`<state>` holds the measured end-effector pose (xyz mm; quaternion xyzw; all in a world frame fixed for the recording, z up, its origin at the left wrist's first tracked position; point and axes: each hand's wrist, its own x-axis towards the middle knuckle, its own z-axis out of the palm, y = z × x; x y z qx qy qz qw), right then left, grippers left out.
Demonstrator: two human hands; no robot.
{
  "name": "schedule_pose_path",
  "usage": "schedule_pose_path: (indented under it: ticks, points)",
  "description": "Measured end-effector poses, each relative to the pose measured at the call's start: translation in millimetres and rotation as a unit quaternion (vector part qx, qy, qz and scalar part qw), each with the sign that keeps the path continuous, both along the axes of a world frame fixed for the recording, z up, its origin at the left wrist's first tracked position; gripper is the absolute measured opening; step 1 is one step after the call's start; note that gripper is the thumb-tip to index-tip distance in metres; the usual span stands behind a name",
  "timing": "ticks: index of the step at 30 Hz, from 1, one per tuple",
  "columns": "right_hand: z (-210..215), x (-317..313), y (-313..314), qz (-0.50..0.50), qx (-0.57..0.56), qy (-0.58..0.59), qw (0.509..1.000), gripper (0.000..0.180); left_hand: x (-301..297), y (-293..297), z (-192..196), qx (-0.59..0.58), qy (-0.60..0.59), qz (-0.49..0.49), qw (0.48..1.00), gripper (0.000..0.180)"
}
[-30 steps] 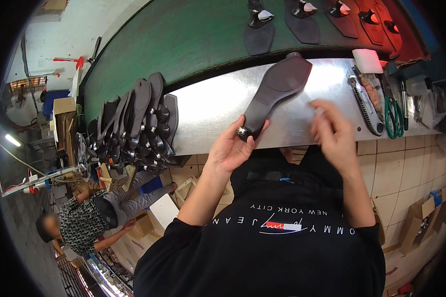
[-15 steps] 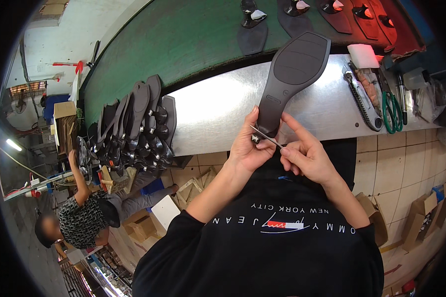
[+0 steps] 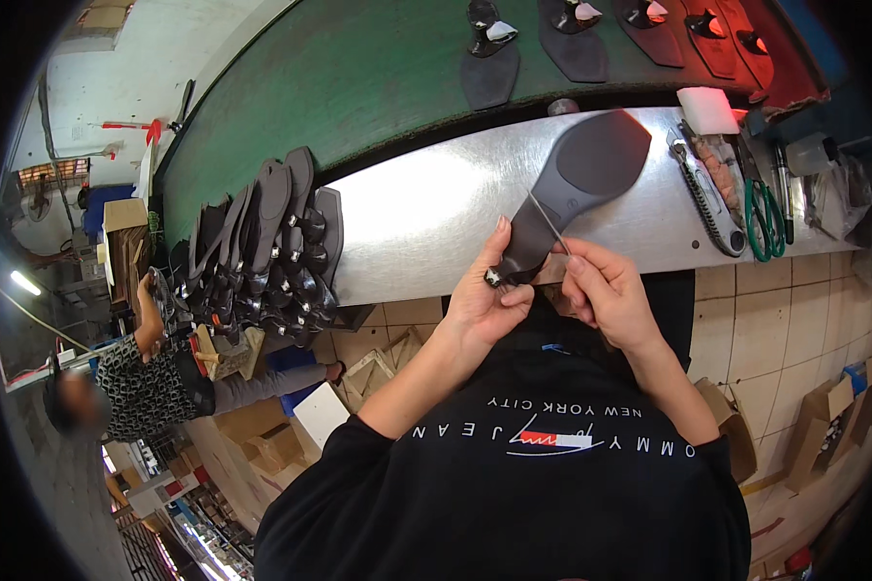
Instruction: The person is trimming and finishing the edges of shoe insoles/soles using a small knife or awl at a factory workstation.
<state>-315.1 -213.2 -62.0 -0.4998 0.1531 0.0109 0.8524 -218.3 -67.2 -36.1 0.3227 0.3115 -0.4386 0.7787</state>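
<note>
Left hand (image 3: 489, 300) has the dark shoe sole (image 3: 601, 155) by its heel, over the near edge of the table (image 3: 407, 223), long axis slanting right toward the far edge. Right hand (image 3: 601, 290), just right of the heel, grips a thin rod (image 3: 545, 215) angled across the sole's waist.

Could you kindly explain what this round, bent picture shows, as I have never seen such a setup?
There is no robot here: these are a person's own bare hands. A wide fisheye camera on the person's head looks down, so straight edges bend. The left hand holds a dark shoe sole near its heel end; the right hand holds a thin metal tool across it. On the metal worktop, at right, lie a cutter knife and green-handled scissors. A pile of similar soles is at left, and others stand in a row on the green surface beyond.
</note>
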Motion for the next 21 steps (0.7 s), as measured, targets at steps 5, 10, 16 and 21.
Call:
schedule_pose_path:
  ticks: [5, 10, 16, 21]
  points:
    - [23.0, -4.9, 5.8, 0.122, 0.087, 0.059, 0.987, 0.052, 6.1, 4.7, -16.4, 0.043, -0.189, 0.017, 0.981, 0.041]
    - [23.1, 0.6, 17.5, 0.128, 0.116, 0.094, 0.98, 0.058, 3.0, -8.7, -14.6, 0.19, -0.422, 0.062, 0.884, 0.063]
    - [22.5, 2.1, 19.5, 0.082, 0.2, 0.083, 0.973, 0.037, 6.5, -11.4, -12.1, 0.191, -0.432, 0.055, 0.88, 0.067]
    - [22.1, 2.6, 0.8, 0.067, 0.242, 0.06, 0.966, 0.026, 10.5, -13.0, -12.5, 0.16, -0.44, 0.079, 0.88, 0.069]
